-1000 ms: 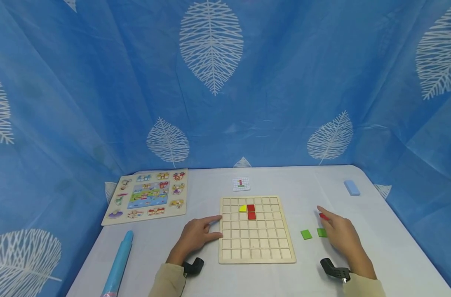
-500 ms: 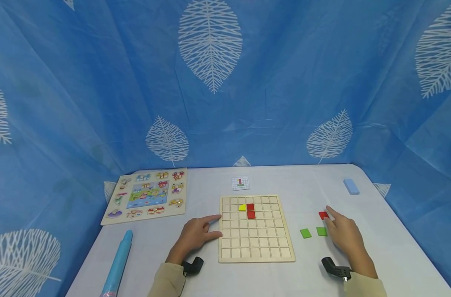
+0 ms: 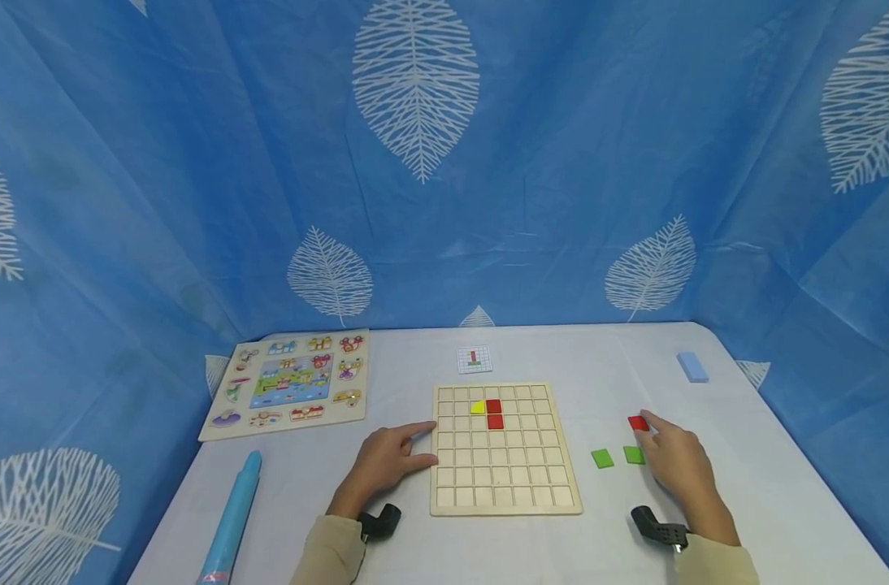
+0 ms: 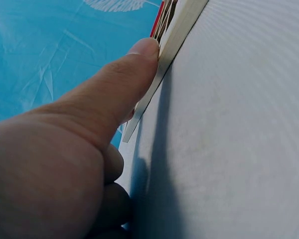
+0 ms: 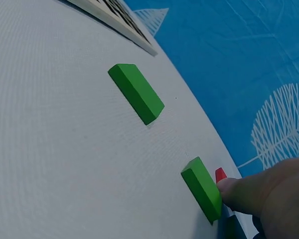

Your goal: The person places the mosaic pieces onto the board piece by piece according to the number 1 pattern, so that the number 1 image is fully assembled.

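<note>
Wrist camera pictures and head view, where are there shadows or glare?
Left wrist: a dark shadow falls on the white tabletop beside the pale square wooden grid board; right wrist: a shadow lies near the bare right hand; head: faint glossy streaks on the blue leaf-print curtain.

left hand | thumb touches board edge | red sliver, possibly tile

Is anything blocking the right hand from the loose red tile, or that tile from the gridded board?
Nothing visible is: the right hand touches the loose red tile, and the straight line to the gridded board shows no obstacle. The left green tile and right green tile lie off it, nearer the person.
</note>
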The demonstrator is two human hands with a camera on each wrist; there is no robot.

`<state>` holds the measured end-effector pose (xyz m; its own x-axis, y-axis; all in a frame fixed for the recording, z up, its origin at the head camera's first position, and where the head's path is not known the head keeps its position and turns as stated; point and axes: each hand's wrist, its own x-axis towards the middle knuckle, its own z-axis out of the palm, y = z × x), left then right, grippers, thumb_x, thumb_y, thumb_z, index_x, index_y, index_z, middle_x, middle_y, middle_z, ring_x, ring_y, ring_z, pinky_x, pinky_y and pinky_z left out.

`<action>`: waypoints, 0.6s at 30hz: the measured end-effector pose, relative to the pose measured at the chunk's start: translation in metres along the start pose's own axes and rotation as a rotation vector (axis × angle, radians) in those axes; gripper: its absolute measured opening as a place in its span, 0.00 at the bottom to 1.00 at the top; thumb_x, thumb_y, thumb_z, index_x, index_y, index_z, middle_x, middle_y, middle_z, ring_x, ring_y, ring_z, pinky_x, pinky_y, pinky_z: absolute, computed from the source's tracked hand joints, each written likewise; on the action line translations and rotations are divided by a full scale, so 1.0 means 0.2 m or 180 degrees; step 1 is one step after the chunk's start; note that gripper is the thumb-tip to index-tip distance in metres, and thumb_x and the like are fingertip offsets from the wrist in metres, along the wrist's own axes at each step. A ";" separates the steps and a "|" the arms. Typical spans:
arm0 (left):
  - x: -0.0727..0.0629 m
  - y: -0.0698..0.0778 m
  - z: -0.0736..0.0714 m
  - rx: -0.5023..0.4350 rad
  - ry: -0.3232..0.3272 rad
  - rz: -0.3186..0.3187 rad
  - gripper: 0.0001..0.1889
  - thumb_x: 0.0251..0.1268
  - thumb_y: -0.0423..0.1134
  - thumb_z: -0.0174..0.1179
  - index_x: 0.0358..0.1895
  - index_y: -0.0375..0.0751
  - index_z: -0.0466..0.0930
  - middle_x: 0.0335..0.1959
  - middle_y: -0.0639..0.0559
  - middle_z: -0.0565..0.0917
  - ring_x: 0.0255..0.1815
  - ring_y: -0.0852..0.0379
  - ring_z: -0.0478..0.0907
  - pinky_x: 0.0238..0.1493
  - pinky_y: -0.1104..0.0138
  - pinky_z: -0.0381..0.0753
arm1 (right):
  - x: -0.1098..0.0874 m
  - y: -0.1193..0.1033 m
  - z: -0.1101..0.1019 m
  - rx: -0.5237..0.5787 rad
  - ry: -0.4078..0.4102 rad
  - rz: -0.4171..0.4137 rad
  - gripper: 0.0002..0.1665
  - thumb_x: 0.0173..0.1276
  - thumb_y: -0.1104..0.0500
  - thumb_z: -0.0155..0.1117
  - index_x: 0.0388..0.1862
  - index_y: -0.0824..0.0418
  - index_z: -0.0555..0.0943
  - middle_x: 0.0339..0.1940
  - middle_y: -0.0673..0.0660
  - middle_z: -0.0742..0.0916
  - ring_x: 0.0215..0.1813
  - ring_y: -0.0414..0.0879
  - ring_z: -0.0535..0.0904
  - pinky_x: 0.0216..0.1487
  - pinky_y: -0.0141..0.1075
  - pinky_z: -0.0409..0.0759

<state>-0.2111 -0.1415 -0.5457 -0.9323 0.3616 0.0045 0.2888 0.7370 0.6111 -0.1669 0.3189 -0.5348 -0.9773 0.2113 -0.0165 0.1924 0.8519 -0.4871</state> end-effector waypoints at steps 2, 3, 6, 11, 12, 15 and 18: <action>0.00 0.00 0.00 0.0008 0.0000 -0.0009 0.32 0.58 0.61 0.72 0.66 0.58 0.82 0.14 0.64 0.63 0.16 0.66 0.57 0.22 0.70 0.57 | 0.00 0.00 0.00 -0.0047 0.0018 0.0012 0.30 0.76 0.61 0.58 0.72 0.73 0.69 0.21 0.55 0.79 0.38 0.56 0.75 0.44 0.53 0.73; 0.00 0.00 0.00 0.0013 0.0007 0.0002 0.32 0.58 0.62 0.71 0.66 0.57 0.82 0.14 0.64 0.63 0.16 0.66 0.57 0.22 0.70 0.58 | 0.00 0.00 0.00 -0.0069 0.0023 0.0016 0.29 0.76 0.61 0.59 0.72 0.73 0.70 0.21 0.55 0.79 0.39 0.57 0.75 0.44 0.54 0.74; 0.00 0.00 0.00 0.0019 0.0004 -0.0003 0.32 0.57 0.62 0.71 0.66 0.58 0.82 0.14 0.64 0.63 0.16 0.66 0.57 0.22 0.70 0.58 | 0.00 -0.01 0.00 -0.0140 0.0018 0.0031 0.29 0.75 0.61 0.60 0.70 0.74 0.71 0.19 0.55 0.78 0.36 0.55 0.75 0.44 0.54 0.75; 0.00 0.00 0.00 0.0004 -0.0001 0.0003 0.32 0.57 0.62 0.72 0.66 0.57 0.82 0.14 0.64 0.63 0.16 0.66 0.56 0.21 0.69 0.57 | 0.00 -0.02 -0.01 -0.0196 -0.0045 0.0077 0.29 0.75 0.61 0.62 0.69 0.74 0.72 0.18 0.55 0.77 0.34 0.54 0.75 0.45 0.55 0.76; 0.00 0.00 0.00 0.0007 -0.0003 -0.0006 0.32 0.57 0.62 0.72 0.66 0.58 0.82 0.14 0.64 0.63 0.16 0.66 0.56 0.21 0.70 0.57 | 0.01 -0.02 -0.01 -0.0199 -0.0048 0.0083 0.29 0.74 0.61 0.62 0.69 0.73 0.72 0.19 0.54 0.78 0.34 0.54 0.75 0.45 0.56 0.76; 0.00 0.00 0.00 0.0012 -0.0004 -0.0011 0.32 0.58 0.61 0.72 0.66 0.58 0.82 0.14 0.64 0.63 0.16 0.66 0.56 0.21 0.70 0.58 | 0.01 -0.02 -0.02 -0.0233 -0.0039 0.0057 0.27 0.73 0.60 0.64 0.66 0.73 0.75 0.17 0.52 0.79 0.35 0.55 0.76 0.49 0.61 0.76; 0.01 0.00 0.00 0.0020 -0.0010 -0.0006 0.32 0.58 0.62 0.71 0.66 0.58 0.81 0.14 0.64 0.63 0.16 0.66 0.56 0.22 0.69 0.58 | 0.01 -0.01 -0.02 -0.0225 -0.0053 0.0048 0.25 0.73 0.58 0.66 0.63 0.71 0.77 0.14 0.50 0.77 0.34 0.55 0.76 0.46 0.59 0.76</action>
<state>-0.2120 -0.1410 -0.5457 -0.9322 0.3619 0.0009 0.2884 0.7413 0.6061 -0.1682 0.3197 -0.5294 -0.9755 0.2168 -0.0381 0.2123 0.8806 -0.4237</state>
